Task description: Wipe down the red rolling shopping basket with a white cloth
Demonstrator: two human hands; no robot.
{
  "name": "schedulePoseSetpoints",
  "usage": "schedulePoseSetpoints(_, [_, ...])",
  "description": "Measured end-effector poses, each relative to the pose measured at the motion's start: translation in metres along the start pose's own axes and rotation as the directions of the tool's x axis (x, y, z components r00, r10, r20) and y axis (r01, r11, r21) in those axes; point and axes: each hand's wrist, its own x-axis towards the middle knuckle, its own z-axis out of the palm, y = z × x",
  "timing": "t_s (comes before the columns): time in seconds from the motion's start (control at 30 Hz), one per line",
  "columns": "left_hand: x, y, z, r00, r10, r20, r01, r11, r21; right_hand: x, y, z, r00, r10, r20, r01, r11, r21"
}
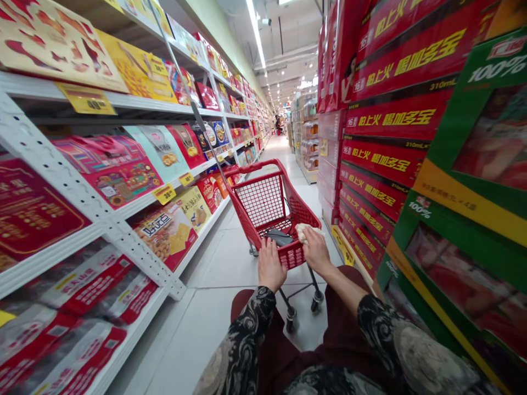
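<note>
A small red shopping cart [263, 198] stands in front of my knees, its lattice basket facing me and its handle at the far side. My left hand [272, 269] grips the near left edge of the basket, with the fingers laid over the rim. At the near right corner my right hand [316, 249] is closed on a crumpled white cloth [305, 232] and presses it against the rim. Inside the basket lies a dark grey flat object [280, 237] with a black cable; its kind is unclear.
White shelves [140, 206] of boxed snacks run along the left. Stacked red drink cartons [382, 123] and green boxes [465, 219] crowd the right side. A thin dark pole [196, 116] slants beside the cart. The tiled aisle [274, 148] leads away, with people far off.
</note>
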Motion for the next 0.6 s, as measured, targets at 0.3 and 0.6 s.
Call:
schedulePoseSetpoints(0.3, [-0.008, 0.018, -0.003, 0.994, 0.096, 0.058, -0.095, 0.995, -0.012, -0.01, -0.02, 0.009, 0.991, -0.1, 0.094, 0.099, 0.995, 0.008])
schedulePoseSetpoints(0.6, [-0.006, 0.038, -0.013, 0.966, 0.172, 0.192, -0.167, 0.985, -0.044, 0.005, 0.01, -0.002, 0.997, 0.074, -0.03, -0.076, 0.992, -0.098])
